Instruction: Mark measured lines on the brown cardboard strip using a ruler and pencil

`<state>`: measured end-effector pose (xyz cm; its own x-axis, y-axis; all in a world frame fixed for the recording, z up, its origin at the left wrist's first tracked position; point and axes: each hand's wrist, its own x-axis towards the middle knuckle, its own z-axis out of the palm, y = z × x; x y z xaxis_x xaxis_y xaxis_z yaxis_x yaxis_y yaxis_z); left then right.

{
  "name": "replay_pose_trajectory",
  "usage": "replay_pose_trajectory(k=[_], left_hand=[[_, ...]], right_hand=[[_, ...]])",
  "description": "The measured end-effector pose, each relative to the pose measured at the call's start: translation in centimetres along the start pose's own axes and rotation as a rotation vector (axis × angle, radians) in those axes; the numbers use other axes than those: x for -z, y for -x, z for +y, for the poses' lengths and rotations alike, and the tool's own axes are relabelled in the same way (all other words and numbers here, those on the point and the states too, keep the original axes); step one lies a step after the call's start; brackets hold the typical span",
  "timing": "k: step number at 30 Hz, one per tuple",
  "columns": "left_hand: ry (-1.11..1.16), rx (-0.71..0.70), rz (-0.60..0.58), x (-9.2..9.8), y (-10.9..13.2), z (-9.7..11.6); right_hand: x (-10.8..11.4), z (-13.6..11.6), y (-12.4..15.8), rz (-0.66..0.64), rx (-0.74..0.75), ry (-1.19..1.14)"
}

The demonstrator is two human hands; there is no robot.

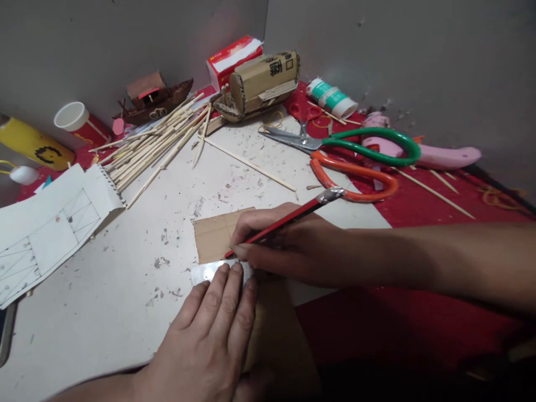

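My right hand point(288, 240) pinches a red and black pencil point(285, 219). Its tip, low by my fingers, is at the lower edge of a small brown cardboard piece point(213, 234). Against that edge lies a shiny, pale flat strip that looks like a ruler point(201, 272). My left hand point(218, 324) rests on the strip with its fingers stretched out, pressing it down. The right part of the strip is hidden under my hands. More brown cardboard point(276, 324) lies in shadow beneath my hands.
Large green-and-orange-handled scissors point(310, 143) lie beyond my right hand. A bundle of wooden sticks point(154, 145), a cardboard boat model point(266, 84), a brown boat model point(157, 100) and a paper cup point(81, 123) stand behind. A drawn sheet point(50, 229) lies left; a pink glue gun point(435, 154) right.
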<state>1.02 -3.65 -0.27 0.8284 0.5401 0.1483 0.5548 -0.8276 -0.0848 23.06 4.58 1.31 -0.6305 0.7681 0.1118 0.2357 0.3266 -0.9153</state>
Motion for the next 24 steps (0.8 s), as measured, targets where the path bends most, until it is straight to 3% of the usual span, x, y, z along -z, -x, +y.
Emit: replay_pose_trajectory(k=[24], left_hand=[[0.014,0.014,0.013,0.03,0.05,0.14]], right_hand=[[0.04,-0.34,-0.79,-0.045,0.005,0.021]])
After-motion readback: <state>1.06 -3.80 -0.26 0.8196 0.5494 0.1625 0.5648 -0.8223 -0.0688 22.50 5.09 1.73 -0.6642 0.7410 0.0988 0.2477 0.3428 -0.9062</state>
